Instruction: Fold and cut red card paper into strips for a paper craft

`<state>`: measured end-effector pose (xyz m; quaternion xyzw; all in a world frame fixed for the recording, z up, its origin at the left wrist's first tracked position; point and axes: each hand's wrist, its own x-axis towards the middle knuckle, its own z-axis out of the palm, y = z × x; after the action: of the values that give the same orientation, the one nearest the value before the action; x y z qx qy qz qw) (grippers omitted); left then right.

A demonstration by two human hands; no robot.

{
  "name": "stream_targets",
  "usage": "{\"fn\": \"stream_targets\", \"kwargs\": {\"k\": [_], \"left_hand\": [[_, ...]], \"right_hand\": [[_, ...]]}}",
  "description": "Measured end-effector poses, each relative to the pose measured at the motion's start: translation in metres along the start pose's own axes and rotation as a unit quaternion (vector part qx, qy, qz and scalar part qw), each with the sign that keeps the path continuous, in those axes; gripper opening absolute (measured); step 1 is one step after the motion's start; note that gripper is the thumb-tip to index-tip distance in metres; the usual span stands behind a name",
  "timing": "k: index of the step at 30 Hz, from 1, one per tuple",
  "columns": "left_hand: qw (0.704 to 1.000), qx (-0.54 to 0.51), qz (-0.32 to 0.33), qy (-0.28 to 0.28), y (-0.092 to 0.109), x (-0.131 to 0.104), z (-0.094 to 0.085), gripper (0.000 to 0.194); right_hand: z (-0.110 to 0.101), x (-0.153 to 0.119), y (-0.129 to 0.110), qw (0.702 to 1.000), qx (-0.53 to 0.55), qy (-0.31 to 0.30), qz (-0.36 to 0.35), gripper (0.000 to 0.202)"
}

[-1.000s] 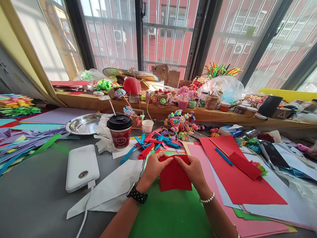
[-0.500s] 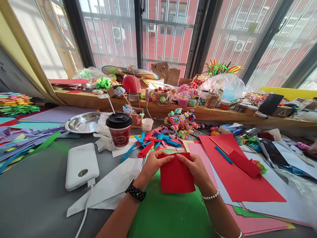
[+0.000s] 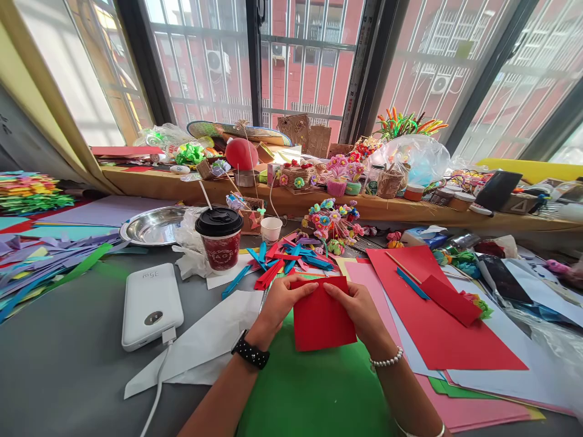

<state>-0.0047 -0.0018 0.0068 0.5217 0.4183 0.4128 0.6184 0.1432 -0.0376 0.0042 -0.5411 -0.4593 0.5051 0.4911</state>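
Observation:
A red paper square [image 3: 324, 321] hangs from both hands above a green mat [image 3: 319, 394]. My left hand [image 3: 283, 303] pinches its upper left part between thumb and fingers. At the upper right part, my right hand [image 3: 359, 306] pinches the same sheet, its thumb on the near face. The thumbs are a short way apart near the top edge. Most fingertips are hidden behind the paper. Just beyond the hands lies a pile of red and blue folded paper strips [image 3: 291, 260].
At the left are a white power bank [image 3: 152, 306] with a cable, a lidded cup [image 3: 220, 243] and a metal bowl [image 3: 152, 226]. Large red paper [image 3: 437, 309] lies over other sheets at the right. Crafts crowd the ledge [image 3: 291, 200] under the windows.
The red square has moved slightly up and left, with both hands still gripping it. Its top edge sits a little differently between the thumbs.

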Motion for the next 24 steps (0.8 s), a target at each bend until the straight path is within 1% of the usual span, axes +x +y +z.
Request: {"fn": "stream_targets", "kwargs": {"k": [3,5,7,10,13,16,20,24], "left_hand": [[1.000,-0.011,0.017,0.010,-0.001,-0.001,0.001,0.026],[1.000,-0.011,0.022,0.014,-0.002,-0.001,0.002,0.027],[1.000,-0.016,0.019,0.015,-0.003,-0.001,0.002,0.029],[1.000,-0.026,-0.003,0.010,-0.004,0.001,0.002,0.031],[0.999,-0.029,-0.024,0.009,-0.005,0.001,0.001,0.030],[0.999,-0.038,-0.032,0.014,-0.004,0.001,0.002,0.028],[0.997,-0.064,-0.027,0.018,-0.004,0.001,0.004,0.026],[0.996,-0.081,-0.020,0.017,-0.005,0.001,0.005,0.025]], "right_hand": [[0.002,-0.001,-0.001,0.998,0.057,-0.019,0.020,0.040],[0.003,0.000,-0.001,0.997,0.075,-0.023,0.029,0.040],[0.003,0.001,0.001,0.997,0.066,-0.008,0.028,0.040],[0.003,0.003,0.006,0.999,0.026,0.034,0.006,0.040],[0.002,0.004,0.008,0.999,0.006,0.051,-0.018,0.040],[0.001,0.004,0.008,0.999,0.029,0.041,-0.016,0.038],[0.003,0.003,0.006,0.995,0.096,0.014,0.011,0.034],[0.004,0.002,0.003,0.990,0.141,0.007,0.027,0.030]]}}
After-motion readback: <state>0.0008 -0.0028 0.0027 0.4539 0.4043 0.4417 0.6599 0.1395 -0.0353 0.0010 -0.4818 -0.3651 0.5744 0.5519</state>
